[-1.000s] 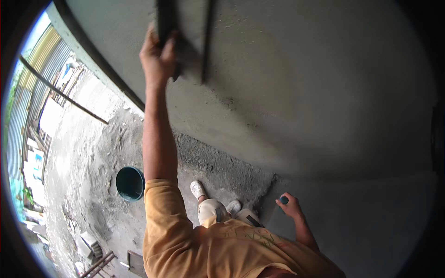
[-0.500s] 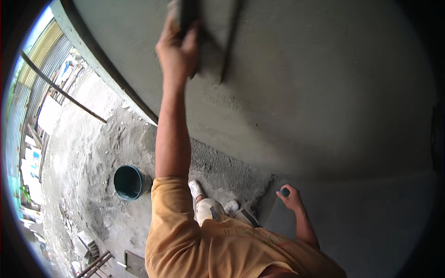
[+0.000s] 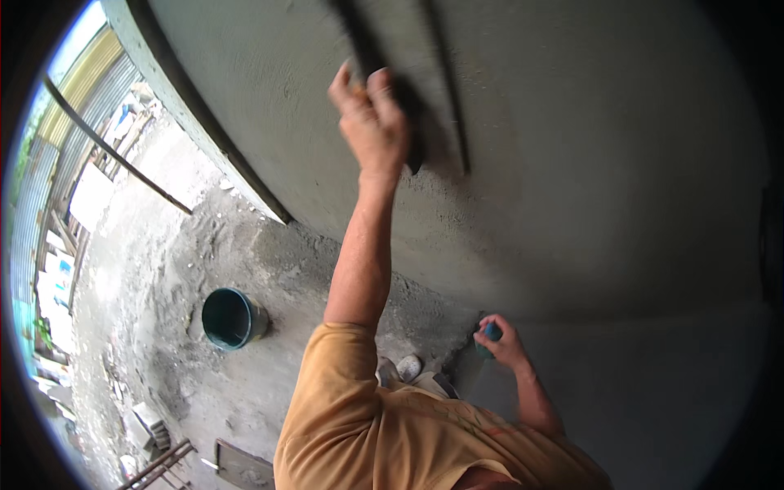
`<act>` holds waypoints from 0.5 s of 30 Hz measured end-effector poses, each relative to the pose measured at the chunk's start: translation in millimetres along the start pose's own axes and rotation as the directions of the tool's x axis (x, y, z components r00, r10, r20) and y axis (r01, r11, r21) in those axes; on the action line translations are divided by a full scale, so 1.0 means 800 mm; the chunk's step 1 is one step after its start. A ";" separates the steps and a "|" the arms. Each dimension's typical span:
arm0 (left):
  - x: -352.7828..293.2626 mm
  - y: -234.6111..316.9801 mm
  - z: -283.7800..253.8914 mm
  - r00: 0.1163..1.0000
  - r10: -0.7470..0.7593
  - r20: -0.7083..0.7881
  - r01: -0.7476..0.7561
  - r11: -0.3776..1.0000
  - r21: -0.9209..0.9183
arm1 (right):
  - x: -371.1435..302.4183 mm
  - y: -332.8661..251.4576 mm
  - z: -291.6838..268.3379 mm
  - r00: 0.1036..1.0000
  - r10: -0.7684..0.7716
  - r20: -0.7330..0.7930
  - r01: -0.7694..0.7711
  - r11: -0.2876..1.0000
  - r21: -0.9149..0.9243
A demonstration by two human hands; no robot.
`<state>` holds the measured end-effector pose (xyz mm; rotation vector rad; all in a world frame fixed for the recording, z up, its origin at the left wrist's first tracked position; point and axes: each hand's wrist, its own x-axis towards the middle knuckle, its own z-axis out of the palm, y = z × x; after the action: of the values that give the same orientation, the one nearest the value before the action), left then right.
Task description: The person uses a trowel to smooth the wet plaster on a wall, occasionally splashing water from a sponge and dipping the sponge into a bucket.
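The float (image 3: 365,41) is gripped in the left hand (image 3: 371,122) at the wall (image 3: 572,147), inward of its left edge, long axis slanting upper left to lower right; the farther right hand (image 3: 504,343) is closed around a blue-green object (image 3: 492,331).

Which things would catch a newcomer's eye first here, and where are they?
The eye would probably fall first on the left hand, upper middle, gripping a long dark tool at the broad grey wall. Next comes the dark green bucket on the floor at left. The right hand, lower and right of centre, holds a small bluish thing.
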<state>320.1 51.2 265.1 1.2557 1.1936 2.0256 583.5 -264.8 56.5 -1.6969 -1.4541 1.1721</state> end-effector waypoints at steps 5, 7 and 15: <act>-0.080 -0.091 -0.045 0.957 -0.159 0.244 0.062 0.929 0.364 | 0.094 -0.164 -0.024 0.926 -0.377 -0.012 0.350 0.845 0.405; -0.099 -0.083 -0.047 0.903 -0.180 0.391 -0.042 0.867 0.496 | 0.125 -0.242 -0.016 0.798 -0.601 -0.041 0.600 0.786 0.149; -0.040 0.045 -0.027 0.611 -0.023 0.791 -0.288 0.925 0.249 | 0.203 -0.279 0.054 0.684 -0.627 -0.374 0.636 0.763 -0.116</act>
<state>318.1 -0.4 276.5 2.1645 1.0242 1.0586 448.3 -63.7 195.6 -1.1450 -1.5594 0.4265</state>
